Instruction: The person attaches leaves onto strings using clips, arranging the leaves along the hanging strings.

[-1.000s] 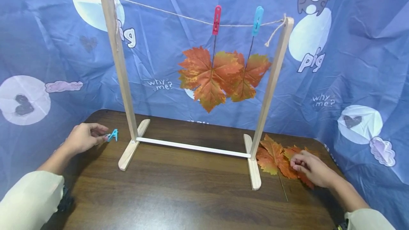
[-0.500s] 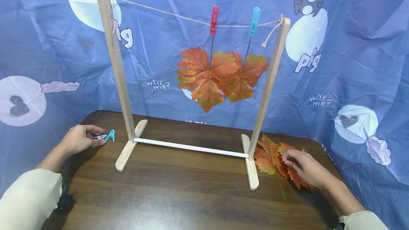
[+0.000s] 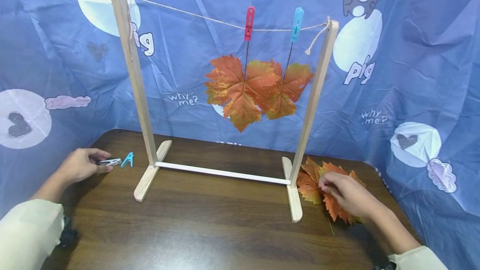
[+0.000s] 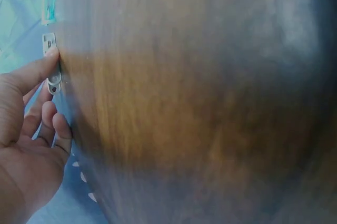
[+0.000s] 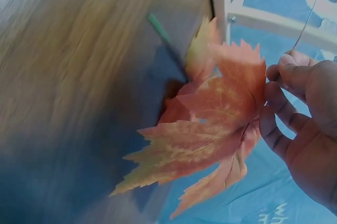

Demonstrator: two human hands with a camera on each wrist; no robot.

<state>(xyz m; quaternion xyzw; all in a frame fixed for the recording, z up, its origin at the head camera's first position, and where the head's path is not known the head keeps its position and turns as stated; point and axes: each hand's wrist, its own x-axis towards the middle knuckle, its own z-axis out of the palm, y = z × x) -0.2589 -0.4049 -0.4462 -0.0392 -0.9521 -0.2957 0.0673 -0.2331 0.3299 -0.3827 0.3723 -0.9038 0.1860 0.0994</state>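
The head view is bright and fairly sharp, with pale glare on the near tabletop and soft shadows left and right; hazier wrist views blur it.

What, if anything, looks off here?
No visible spill. Slightly odd: the front leaf under the red peg visually overlaps the rear leaf under the blue peg, both lopsidedly bunched toward the right end of the string.
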